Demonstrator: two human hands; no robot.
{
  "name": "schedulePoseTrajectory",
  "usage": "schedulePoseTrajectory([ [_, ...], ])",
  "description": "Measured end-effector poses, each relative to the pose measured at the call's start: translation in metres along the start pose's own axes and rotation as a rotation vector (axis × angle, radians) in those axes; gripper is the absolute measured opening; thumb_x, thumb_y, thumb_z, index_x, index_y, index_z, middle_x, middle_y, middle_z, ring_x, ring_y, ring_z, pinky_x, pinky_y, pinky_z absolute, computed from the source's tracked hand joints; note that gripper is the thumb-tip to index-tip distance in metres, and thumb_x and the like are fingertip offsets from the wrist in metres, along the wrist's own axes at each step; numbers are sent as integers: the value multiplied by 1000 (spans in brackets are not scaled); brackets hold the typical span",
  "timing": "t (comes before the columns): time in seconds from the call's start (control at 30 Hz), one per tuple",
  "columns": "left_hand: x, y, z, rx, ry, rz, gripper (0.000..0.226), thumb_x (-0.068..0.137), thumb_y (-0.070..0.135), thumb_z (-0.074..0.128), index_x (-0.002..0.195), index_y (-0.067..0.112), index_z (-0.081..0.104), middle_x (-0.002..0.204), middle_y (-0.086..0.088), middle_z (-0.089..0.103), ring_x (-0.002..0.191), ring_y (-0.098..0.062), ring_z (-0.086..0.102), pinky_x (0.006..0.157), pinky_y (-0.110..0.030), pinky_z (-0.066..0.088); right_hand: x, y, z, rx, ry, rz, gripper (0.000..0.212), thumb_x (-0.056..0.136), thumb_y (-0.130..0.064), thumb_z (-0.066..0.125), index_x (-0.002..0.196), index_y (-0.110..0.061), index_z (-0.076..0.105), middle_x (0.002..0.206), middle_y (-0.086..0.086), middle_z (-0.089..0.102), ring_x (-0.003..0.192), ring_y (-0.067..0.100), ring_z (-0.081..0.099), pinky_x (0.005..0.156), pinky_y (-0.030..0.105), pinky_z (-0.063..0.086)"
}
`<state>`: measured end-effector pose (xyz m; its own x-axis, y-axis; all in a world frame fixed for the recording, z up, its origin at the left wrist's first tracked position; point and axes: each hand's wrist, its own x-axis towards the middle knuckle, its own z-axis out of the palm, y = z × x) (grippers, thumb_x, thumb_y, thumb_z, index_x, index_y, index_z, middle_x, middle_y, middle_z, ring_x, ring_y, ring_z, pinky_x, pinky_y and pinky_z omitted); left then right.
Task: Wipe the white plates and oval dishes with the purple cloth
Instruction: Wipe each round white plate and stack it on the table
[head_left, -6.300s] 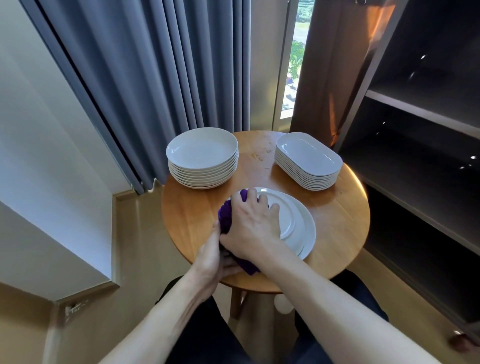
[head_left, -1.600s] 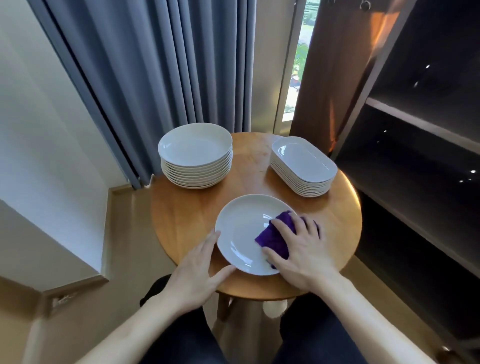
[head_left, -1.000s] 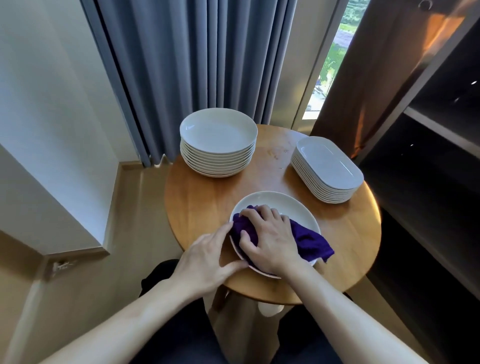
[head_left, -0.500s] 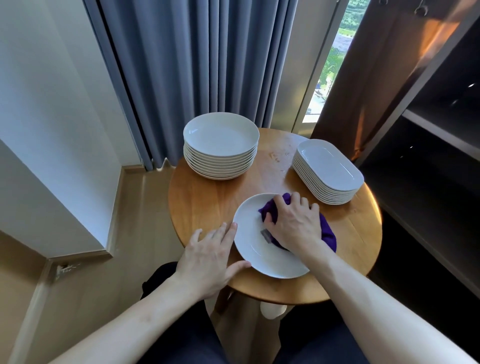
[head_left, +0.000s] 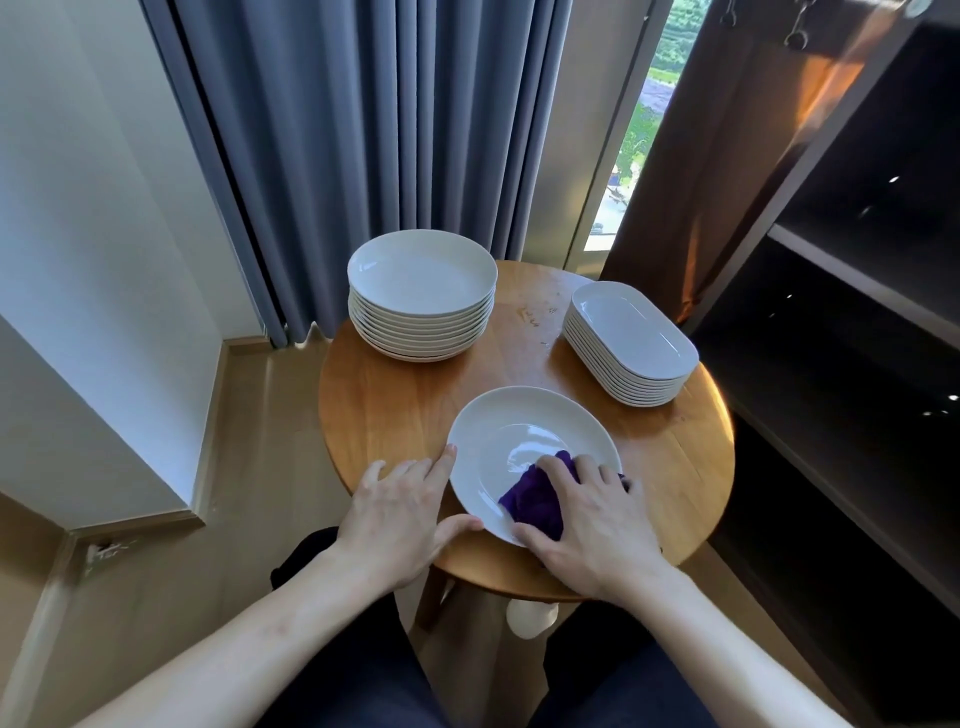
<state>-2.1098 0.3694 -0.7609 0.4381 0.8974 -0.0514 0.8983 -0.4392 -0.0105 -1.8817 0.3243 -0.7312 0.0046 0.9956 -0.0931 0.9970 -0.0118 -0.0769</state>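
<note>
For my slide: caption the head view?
Right hand presses purple cloth onto a white plate; left hand steadies its rim.

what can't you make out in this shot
Head view:
Purple cloth: mostly covered by the right hand pressing it.
Single white round plate: near rim hidden under cloth and hand.
Stack of white round plates and stack of white oval dishes: lower faces covered by top ones.

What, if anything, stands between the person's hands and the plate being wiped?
Only the purple cloth, pressed under the right hand onto the plate. The left hand touches its rim directly.
</note>
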Motion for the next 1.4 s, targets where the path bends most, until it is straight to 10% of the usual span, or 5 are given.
schedulePoseTrajectory([
  [0.13,0,0,-1,-9,17,-1,103,83,84,8,164,21,10,152,7,50,141,-11,44,118,-38,31,1,-8,6,-16,-5,50,74,83,-79,25,145,-39,33,145,-2,45,139,30,36,117,64,10],
  [0.53,-5,6,-4,-77,18,-24,95,92,81,20,164,24,0,158,-1,41,140,-17,44,107,-35,44,-10,-5,-18,337,-16,-112,63,71,-62,63,129,-45,46,114,-18,55,98,12,54,84,28,50],
  [0.83,-15,26,4,-226,11,202,74,96,70,16,162,41,-1,172,7,-4,157,-13,-17,125,-38,-13,-32,32,-12,588,276,93,65,66,-56,63,128,-42,55,116,-18,57,102,6,56,86,25,49],
  [1.17,-14,39,-4,-37,247,309,21,81,34,86,98,26,79,111,-5,77,108,-31,72,98,-54,56,-19,66,-3,1190,288,492,24,90,-23,74,106,-38,65,91,-13,73,85,13,70,71,29,54],
  [1.4,-15,38,-7,-82,407,332,39,97,36,43,91,24,80,103,-2,79,99,-31,73,93,-52,58,-17,64,3,1184,301,478,24,90,-23,74,107,-37,65,97,-10,72,91,16,69,83,40,60],
])
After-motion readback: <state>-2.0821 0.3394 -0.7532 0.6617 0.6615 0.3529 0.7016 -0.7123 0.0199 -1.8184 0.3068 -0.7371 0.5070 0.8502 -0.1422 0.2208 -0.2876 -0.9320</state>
